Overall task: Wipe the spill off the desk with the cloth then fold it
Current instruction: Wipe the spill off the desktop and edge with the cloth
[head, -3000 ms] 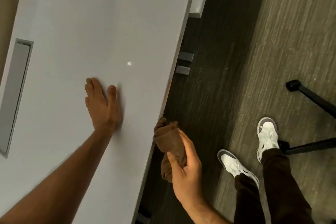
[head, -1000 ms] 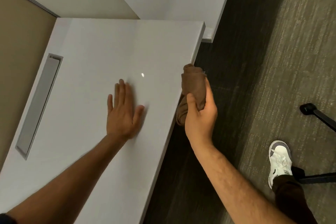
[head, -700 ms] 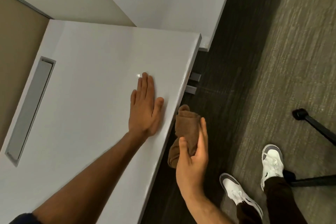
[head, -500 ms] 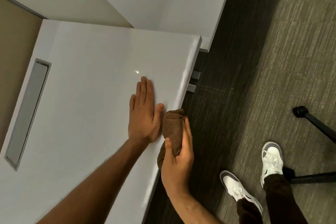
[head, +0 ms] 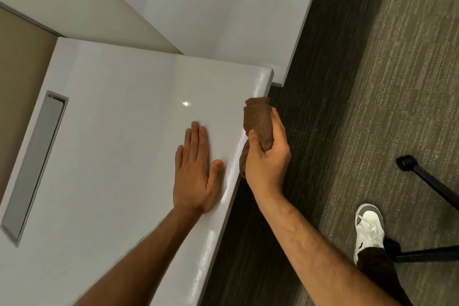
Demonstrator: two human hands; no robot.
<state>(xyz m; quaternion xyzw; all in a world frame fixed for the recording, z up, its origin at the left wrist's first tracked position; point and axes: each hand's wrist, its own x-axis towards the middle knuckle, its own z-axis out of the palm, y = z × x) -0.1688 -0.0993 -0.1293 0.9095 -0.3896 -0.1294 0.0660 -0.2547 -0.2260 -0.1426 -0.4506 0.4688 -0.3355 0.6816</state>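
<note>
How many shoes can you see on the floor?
1. One white sneaker stands on the carpet at the lower right, beside the black chair leg. The other foot is out of view.

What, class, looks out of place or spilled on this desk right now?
Nothing stands out. The white desk shows only glare, no visible spill. The left hand lies flat on it, and the right hand grips the bunched brown cloth against the desk's edge.

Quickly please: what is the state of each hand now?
Left hand: open, resting flat on the desk.
Right hand: closed, gripping the bunched brown cloth at the desk's edge.
</note>
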